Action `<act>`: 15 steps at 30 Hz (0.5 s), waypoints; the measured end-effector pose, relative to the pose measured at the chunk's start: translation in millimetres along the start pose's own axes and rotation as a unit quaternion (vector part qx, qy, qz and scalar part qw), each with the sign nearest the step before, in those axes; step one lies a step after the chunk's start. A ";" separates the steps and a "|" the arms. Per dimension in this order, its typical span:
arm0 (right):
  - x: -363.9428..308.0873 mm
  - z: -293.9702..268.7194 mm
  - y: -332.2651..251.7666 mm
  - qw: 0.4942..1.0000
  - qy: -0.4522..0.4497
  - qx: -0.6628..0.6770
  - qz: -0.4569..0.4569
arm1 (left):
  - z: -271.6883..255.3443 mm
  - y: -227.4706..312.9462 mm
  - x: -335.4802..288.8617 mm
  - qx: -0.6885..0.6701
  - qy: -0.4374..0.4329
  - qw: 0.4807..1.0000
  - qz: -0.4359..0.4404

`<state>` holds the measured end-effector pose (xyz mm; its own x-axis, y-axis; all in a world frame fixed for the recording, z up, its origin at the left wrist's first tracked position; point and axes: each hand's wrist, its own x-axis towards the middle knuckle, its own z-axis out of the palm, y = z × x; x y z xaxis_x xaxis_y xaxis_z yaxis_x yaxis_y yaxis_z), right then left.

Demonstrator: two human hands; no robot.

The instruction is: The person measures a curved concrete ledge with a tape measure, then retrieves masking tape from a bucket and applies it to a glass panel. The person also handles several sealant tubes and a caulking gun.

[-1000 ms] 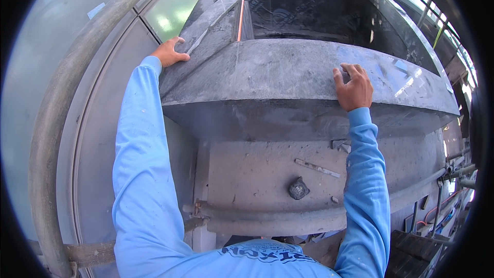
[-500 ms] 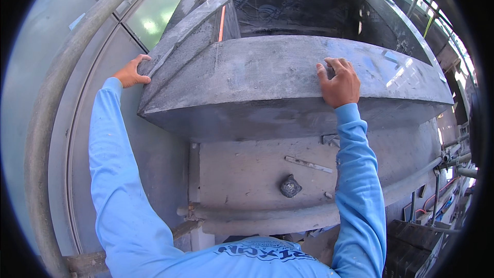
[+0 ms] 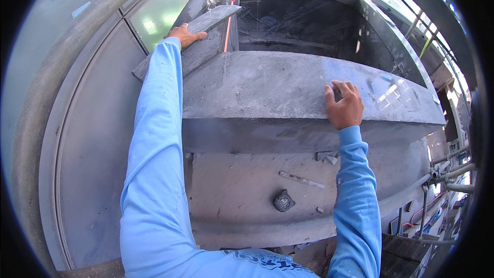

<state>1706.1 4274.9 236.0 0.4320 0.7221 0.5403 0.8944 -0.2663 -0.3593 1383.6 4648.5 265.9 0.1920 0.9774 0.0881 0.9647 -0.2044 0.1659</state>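
The left sleeve (image 3: 159,108) hides part of the slab (image 3: 216,19) under the left hand (image 3: 183,36). A pole (image 3: 57,59) to its left is cut off. Clutter (image 3: 429,221) right of the right hand (image 3: 346,107) is too small to tell.

- A thick scaffold tube (image 3: 37,108) curves down the left side, in front of a grey cladding panel (image 3: 98,149).
- A green-tinted glass pane (image 3: 154,18) catches a bright reflection above that panel.
- On the pale lower ledge (image 3: 231,190) lie a dark, roundish lump (image 3: 283,201), a narrow flat strip (image 3: 302,179) and grey broken fragments (image 3: 327,158), all apart.
- Toward the right rim, scaffold tubes (image 3: 459,188) cross.
- Below them runs a thin red-orange line (image 3: 426,209), probably a cable, though the crowded edge makes it hard to tell.
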 end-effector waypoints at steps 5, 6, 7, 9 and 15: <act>1.5 -1.6 -0.1 1.000 -0.001 0.003 0.002 | 10.1 -5.6 -8.0 -0.020 0.026 0.998 0.050; 0.8 -1.8 -0.5 1.000 0.000 0.003 0.002 | 8.4 -8.1 -15.5 -0.031 0.023 0.997 0.071; 0.4 -1.5 -1.1 1.000 0.002 0.003 0.001 | 4.8 -10.3 -21.1 -0.029 0.010 0.994 0.105; 0.8 0.7 -4.1 1.000 0.007 0.010 -0.001 | -3.7 -21.4 -37.7 -0.013 0.005 0.984 0.175; 1.7 -3.1 -1.7 1.000 0.004 -0.003 0.009 | -25.1 -33.9 -81.0 -0.050 -0.073 0.945 0.315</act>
<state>1705.8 4274.6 240.0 0.4484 0.7124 0.5398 0.8874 -0.2825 -0.3643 1330.8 4574.9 277.8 0.7523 0.6555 0.0653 0.6304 -0.7452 0.2176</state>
